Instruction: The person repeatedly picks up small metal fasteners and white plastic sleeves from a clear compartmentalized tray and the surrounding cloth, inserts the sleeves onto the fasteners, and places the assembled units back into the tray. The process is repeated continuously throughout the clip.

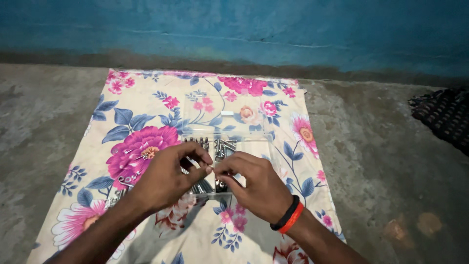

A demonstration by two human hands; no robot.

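- The left hand (168,176) and the right hand (256,188) meet fingertip to fingertip over a clear plastic organiser box (259,146), and together they pinch a small metal fastener (213,169) between thumbs and forefingers. It is too small to tell whether it is a screw, a nut or both.
- The step in hand looks like fitting or turning two tiny parts together. The next move likely calls for a steady counter-grip from one hand while the other twists, kept above the box so a dropped piece lands inside.
- The fastener sits at the very centre of the pair, at 3 o'clock from the left hand and 9 o'clock from the right.
- The box lies just beyond the hands at 12 o'clock, its compartments holding rows of screws (223,146).
- Loose metal pieces (128,178) rest on the floral cloth (146,98) at 9 o'clock from the left hand.
- The cloth covers a grey concrete floor (381,156) below a blue wall (244,29). A dark patterned fabric (442,115) lies at 2 o'clock, well apart.
- The right wrist carries black and orange bands (288,215).
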